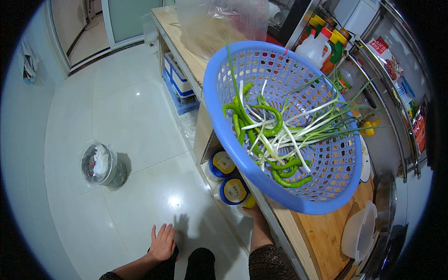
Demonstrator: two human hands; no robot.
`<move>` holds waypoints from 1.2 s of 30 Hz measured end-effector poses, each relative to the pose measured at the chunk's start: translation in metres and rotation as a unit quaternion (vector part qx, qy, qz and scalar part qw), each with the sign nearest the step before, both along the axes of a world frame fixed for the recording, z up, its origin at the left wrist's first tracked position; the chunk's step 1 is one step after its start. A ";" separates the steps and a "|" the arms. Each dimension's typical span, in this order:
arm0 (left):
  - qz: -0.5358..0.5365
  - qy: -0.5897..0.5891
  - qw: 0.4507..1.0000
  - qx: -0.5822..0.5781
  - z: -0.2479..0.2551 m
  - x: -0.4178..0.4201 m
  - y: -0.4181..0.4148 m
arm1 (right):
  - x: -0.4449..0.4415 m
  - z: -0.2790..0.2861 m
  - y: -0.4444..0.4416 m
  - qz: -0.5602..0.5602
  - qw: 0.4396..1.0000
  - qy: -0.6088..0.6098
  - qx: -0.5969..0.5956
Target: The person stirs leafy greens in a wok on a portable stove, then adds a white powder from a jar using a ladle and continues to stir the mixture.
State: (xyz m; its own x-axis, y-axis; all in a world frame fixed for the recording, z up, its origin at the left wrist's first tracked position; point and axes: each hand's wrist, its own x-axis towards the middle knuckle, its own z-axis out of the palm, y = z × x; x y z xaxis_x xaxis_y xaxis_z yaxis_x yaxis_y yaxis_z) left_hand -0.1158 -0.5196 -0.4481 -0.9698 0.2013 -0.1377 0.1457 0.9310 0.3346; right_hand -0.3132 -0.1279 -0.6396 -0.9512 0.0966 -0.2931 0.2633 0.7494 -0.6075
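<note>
My left hand [163, 242] hangs over the tiled floor with its fingers spread and nothing in it. Under the counter, my right hand [252, 211] reaches into the lower shelf, up against a yellow object [249, 202]. The counter edge hides most of its fingers, so its grip does not show. Beside it stand two jars with blue-rimmed lids, the nearer jar [233, 191] and the farther jar [223, 162]. Above, on the counter, a blue plastic colander [245, 168] holds green chili peppers [290, 182] and scallions [297, 134].
A wooden cutting board [323, 231] and a translucent plastic tub [357, 232] lie at the right. Bottles [311, 52] stand along the wall, near a metal rack [385, 87]. A plastic bag [224, 24] sits at the counter's far end. On the floor stands a lined trash bin [113, 171].
</note>
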 end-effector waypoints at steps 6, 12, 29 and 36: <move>-0.030 -0.009 0.999 0.010 -0.006 -0.004 0.001 | 0.005 -0.005 -0.005 -0.036 0.999 0.008 -0.011; -0.055 -0.008 0.998 0.018 -0.005 -0.002 0.006 | 0.016 0.023 0.000 -0.056 0.997 -0.031 -0.040; 0.311 -0.399 0.577 0.642 0.089 0.009 0.019 | 0.194 0.306 -0.133 -0.071 0.964 -0.182 -0.181; 0.230 -0.487 0.569 0.622 0.215 0.005 0.027 | 0.217 0.472 -0.146 -0.040 0.985 -0.126 -0.110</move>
